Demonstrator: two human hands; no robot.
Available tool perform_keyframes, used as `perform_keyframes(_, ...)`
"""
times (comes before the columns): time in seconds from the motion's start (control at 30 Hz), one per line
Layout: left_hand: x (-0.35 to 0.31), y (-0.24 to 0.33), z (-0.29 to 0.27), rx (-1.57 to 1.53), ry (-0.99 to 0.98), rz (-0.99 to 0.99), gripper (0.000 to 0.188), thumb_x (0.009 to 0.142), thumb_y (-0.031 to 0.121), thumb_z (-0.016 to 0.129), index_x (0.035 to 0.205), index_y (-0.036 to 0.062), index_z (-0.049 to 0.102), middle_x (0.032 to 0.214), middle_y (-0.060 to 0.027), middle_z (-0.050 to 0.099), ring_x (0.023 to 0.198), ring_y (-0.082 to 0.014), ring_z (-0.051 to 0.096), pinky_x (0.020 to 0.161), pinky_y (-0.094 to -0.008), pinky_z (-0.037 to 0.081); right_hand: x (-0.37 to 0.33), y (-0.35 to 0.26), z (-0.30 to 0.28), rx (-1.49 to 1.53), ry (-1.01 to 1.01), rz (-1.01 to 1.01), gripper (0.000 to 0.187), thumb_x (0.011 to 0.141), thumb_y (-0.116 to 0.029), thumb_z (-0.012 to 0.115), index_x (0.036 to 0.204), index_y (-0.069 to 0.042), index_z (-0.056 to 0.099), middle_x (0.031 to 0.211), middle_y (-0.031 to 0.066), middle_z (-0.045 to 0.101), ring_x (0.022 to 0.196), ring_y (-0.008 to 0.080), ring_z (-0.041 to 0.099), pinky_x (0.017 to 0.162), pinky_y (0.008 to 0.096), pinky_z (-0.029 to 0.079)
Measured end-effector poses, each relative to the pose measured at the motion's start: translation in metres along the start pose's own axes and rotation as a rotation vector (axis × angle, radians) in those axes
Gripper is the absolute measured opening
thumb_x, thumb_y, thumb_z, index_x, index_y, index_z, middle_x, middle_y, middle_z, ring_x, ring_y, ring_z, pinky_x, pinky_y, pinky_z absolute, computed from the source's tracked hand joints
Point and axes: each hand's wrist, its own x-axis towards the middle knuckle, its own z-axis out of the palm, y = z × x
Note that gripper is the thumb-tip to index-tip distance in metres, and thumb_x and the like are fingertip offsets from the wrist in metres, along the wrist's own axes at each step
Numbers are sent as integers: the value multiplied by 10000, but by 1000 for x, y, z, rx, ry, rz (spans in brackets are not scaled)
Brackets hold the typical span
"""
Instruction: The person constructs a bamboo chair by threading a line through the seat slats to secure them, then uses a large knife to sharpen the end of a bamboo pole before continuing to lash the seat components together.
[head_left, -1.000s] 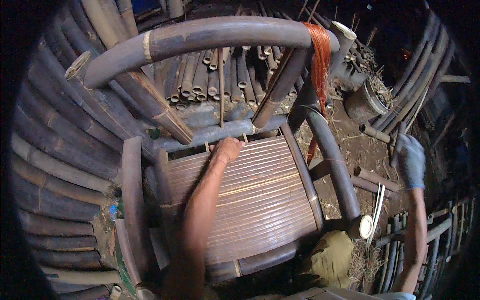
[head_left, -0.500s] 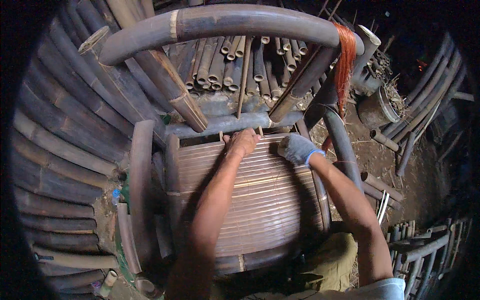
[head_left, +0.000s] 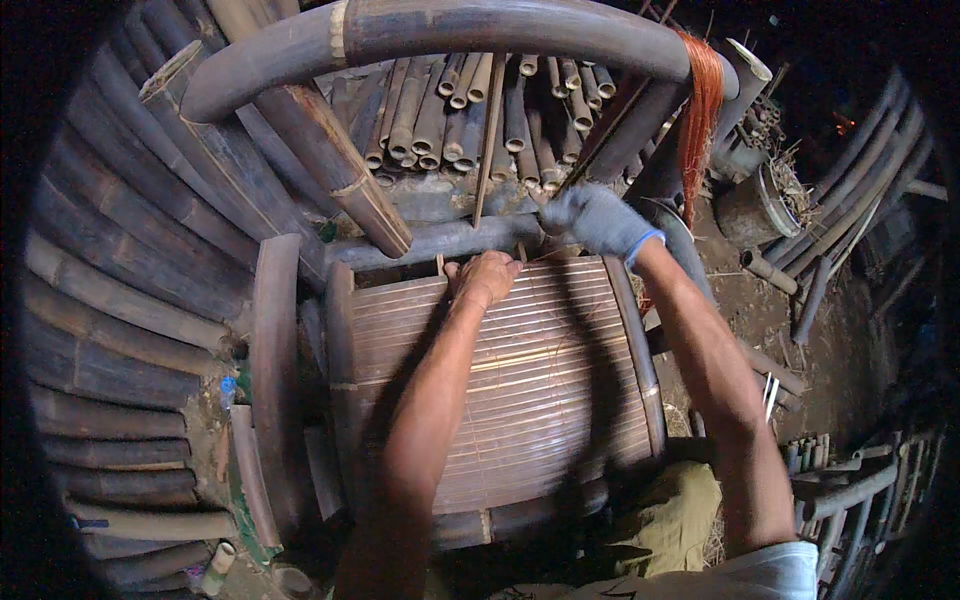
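Observation:
A dark bamboo chair frame stands in front of me, with a seat of narrow bamboo slats. My left hand is bare, its fingers curled over the back edge of the slats beside the rear bamboo rail. Above the right end of that rail, my right hand wears a grey glove with a blue cuff. Its fingers are closed and slightly blurred; what they pinch is too small to make out. From the curved top rail hangs a bundle of thin orange-red strands.
Dark bamboo poles line the left side. Behind the chair lies a stack of cut bamboo tubes. A bucket of scraps tilts at the far right. More bamboo pieces stand at the lower right.
My gloved right hand has risen from the back right of the slats to above the rear rail. My left hand stays at the seat's back edge. The view has shifted slightly.

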Motion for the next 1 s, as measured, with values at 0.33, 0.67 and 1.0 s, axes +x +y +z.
perform_keyframes(0.33, -1, -7, 3, 19, 28, -16, 388, 936, 507, 496, 1084, 220, 711, 1074, -113, 705, 1057, -332, 637, 870, -553, 326, -49, -60, 79, 78, -149, 229, 432, 910, -365, 441, 916, -3, 676, 860, 293, 643, 807, 480, 617, 777, 532, 490)
perform_keyframes(0.67, -14, -18, -4, -173, 180, 123, 296, 920, 334, 545, 1097, 159, 706, 1149, -140, 669, 1092, -322, 613, 980, -467, 382, -81, -13, 20, -24, -78, 293, 378, 966, -298, 475, 966, 37, 651, 940, 279, 648, 861, 436, 634, 791, 497, 502)
perform_keyframes(1.0, -97, -55, -48, 312, 2, 563, 550, 726, 31, 650, 1260, 159, 610, 1376, -94, 491, 1307, -313, 400, 1093, -423, 349, -393, 188, -285, 401, 530, 757, 366, 930, -265, 568, 1190, -12, 608, 1051, 109, 680, 984, 241, 649, 899, 349, 504)
